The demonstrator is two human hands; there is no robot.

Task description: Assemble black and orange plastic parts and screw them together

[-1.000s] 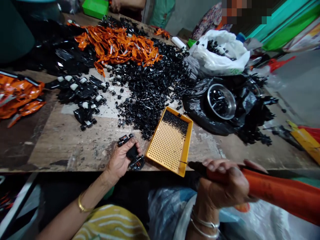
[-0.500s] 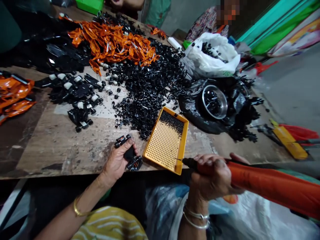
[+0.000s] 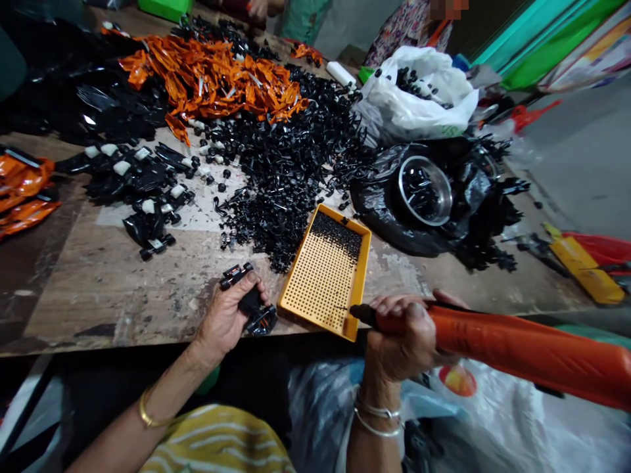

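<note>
My left hand (image 3: 227, 314) is closed around a black toy car (image 3: 252, 301) with its wheels and dark underside showing, held just above the front edge of the table. Wrapped in orange, an electric screwdriver (image 3: 473, 338) lies in the grip of my right hand (image 3: 407, 335). Its thin bit reaches left over the near right rim of a yellow perforated tray (image 3: 315, 279). Small black screws (image 3: 338, 236) are heaped at the tray's far end. The screwdriver's rear part runs off to the right.
Beyond the tray spreads a pile of small black parts (image 3: 280, 190), with orange car shells (image 3: 211, 79) behind. Black cars with white pieces (image 3: 152, 226) lie left. A metal bowl (image 3: 424, 190) and a white bag of wheels (image 3: 419, 98) stand right. Another person's hand (image 3: 259, 10) shows at the back.
The screwdriver and my right hand have shifted left, bringing the bit further over the tray. My left hand keeps its hold on the toy car. The whole view has moved slightly.
</note>
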